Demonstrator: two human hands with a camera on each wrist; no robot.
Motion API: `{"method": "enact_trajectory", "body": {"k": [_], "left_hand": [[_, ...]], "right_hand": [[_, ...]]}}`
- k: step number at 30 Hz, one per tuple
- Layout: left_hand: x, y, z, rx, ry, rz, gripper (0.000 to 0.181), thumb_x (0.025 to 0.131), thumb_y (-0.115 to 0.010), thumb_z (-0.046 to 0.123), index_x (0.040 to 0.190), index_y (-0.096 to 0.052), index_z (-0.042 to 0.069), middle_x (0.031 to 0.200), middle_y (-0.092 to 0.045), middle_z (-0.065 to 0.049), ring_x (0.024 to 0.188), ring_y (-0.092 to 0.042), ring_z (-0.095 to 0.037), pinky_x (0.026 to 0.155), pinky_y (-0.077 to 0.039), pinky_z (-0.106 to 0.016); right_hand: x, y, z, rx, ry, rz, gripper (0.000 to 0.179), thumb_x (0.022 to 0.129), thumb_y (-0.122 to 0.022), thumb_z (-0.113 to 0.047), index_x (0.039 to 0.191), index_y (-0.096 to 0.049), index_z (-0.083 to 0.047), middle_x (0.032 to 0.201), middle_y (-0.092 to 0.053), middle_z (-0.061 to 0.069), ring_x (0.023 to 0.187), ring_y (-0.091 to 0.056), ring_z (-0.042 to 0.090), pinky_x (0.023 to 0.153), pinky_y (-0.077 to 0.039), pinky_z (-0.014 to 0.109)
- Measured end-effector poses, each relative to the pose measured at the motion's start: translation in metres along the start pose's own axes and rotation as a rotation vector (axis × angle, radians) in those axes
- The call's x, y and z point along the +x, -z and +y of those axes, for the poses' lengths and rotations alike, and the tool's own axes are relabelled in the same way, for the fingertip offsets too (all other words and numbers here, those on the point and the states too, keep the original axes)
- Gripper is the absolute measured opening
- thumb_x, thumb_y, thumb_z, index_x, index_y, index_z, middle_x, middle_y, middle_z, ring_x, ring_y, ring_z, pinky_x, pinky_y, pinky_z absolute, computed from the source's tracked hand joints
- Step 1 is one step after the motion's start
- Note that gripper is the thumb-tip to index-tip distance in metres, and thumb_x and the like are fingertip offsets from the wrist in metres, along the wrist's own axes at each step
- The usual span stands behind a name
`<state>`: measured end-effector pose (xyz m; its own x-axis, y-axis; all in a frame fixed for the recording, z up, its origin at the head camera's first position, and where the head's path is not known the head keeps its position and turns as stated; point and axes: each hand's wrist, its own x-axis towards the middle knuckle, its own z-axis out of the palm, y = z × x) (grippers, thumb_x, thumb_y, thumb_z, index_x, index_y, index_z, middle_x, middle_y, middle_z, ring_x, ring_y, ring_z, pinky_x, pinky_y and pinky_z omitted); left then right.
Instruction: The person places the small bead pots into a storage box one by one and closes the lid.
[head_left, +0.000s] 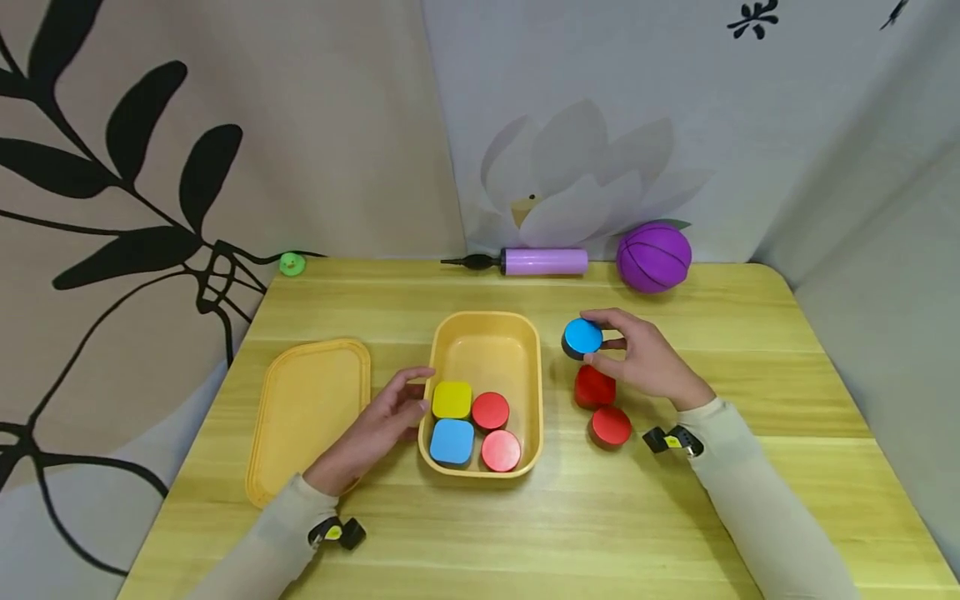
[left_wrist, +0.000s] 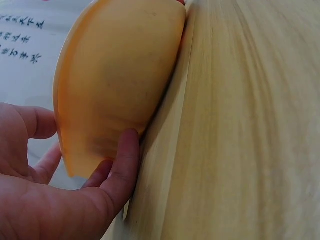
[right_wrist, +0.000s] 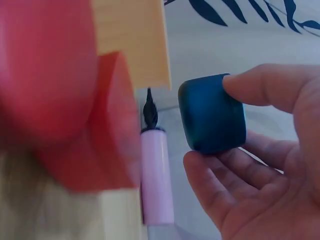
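From the near side, the head camera looks forward and down across the table [head_left: 600, 533]; the left wrist camera, close and low, faces the box [left_wrist: 120, 75]; the right wrist's, close to the blue block [right_wrist: 212, 112], faces far, sharing the pump [right_wrist: 157, 175] with the head view.

Box [head_left: 487, 343] smooth plastic; round blue block [head_left: 582, 337] smooth; tabletop [head_left: 585, 533] wood-grained.
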<state>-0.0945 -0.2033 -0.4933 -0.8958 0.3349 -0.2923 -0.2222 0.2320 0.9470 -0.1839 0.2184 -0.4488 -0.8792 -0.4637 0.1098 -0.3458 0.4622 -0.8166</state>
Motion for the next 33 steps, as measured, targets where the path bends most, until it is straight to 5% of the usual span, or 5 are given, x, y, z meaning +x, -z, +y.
{"method": "enact_trajectory", "body": {"k": [17,33], "left_hand": [[0.004,0.002,0.002,-0.004,-0.024,0.000,0.046,0.112,-0.055,0.026,0.155,-0.041,0.030,0.152,-0.050,-0.016,0.128,-0.056,-0.033,0.095,-0.057,-0.041],[0.002,0.003,0.004,-0.034,-0.041,0.011,0.049,0.110,-0.059,0.023,0.156,-0.044,0.024,0.153,-0.050,-0.019,0.134,-0.057,-0.034,0.094,-0.060,-0.042]], "right_hand": [[0.048,-0.046,-0.038,0.079,0.077,-0.088,0.059,0.092,-0.082,-0.008,0.146,-0.058,-0.002,0.143,-0.063,0.012,0.128,-0.063,0.031,0.102,-0.059,0.046],[0.085,-0.103,-0.057,-0.004,0.074,-0.226,0.055,0.091,-0.080,-0.012,0.141,-0.061,-0.001,0.138,-0.066,0.013,0.125,-0.067,0.030,0.098,-0.060,0.039]]}}
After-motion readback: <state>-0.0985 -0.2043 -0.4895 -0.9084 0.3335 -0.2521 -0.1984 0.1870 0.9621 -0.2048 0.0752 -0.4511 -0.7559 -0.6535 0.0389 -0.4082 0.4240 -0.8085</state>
